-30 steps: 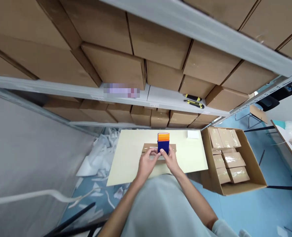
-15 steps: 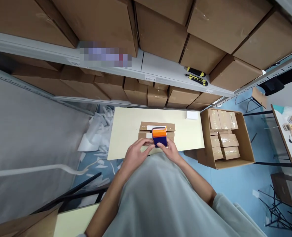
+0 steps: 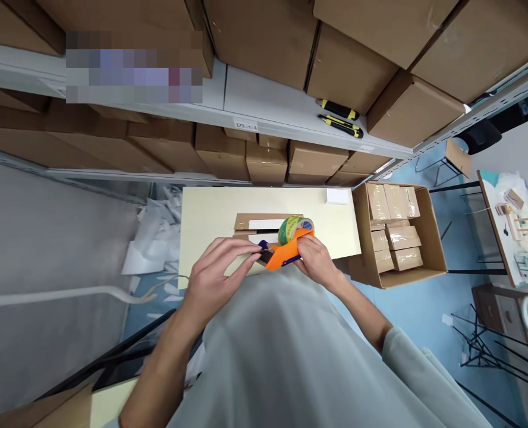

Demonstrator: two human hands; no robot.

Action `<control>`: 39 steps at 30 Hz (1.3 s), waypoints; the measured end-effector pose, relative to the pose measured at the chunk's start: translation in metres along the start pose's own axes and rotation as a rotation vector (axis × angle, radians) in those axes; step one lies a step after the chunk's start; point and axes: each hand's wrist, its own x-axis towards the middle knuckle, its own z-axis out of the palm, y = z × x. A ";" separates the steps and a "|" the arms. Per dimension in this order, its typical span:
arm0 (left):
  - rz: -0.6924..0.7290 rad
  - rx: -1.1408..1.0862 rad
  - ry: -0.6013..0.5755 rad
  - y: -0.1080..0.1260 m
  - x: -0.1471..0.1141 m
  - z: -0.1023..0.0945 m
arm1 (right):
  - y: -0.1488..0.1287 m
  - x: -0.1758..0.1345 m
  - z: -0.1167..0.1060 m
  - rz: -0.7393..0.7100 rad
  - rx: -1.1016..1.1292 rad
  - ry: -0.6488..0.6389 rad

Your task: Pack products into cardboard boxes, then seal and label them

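Note:
An orange and dark blue tape dispenser [image 3: 286, 252] is tilted over the near edge of the table, with a tape roll [image 3: 291, 229] showing a green and yellow core. My right hand [image 3: 316, 258] is closed around its right end. At its left end, the thumb and fingertips of my left hand [image 3: 223, 264] pinch the dark tip; whether they also hold tape cannot be seen. Just behind the dispenser lies a cardboard box [image 3: 242, 222] with white strips on top and a dark gap along its middle, partly covered by the dispenser and my left fingers.
The pale table [image 3: 206, 208] bears a small white block [image 3: 336, 196] at its back right. To its right stands a large open carton [image 3: 398, 280] of taped boxes. Shelves of cardboard boxes [image 3: 266, 160] rise ahead, with utility knives [image 3: 339, 110] on one. White scrap [image 3: 145, 229] lies left.
The tape dispenser has turned from upright to tilted, so its roll now shows. My left hand has shifted to its tip, my right hand to its right end. The view has swung rightward.

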 end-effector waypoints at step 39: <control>-1.030 -0.454 0.102 -0.158 -0.006 0.004 | 0.075 0.085 -0.046 0.563 0.448 -0.705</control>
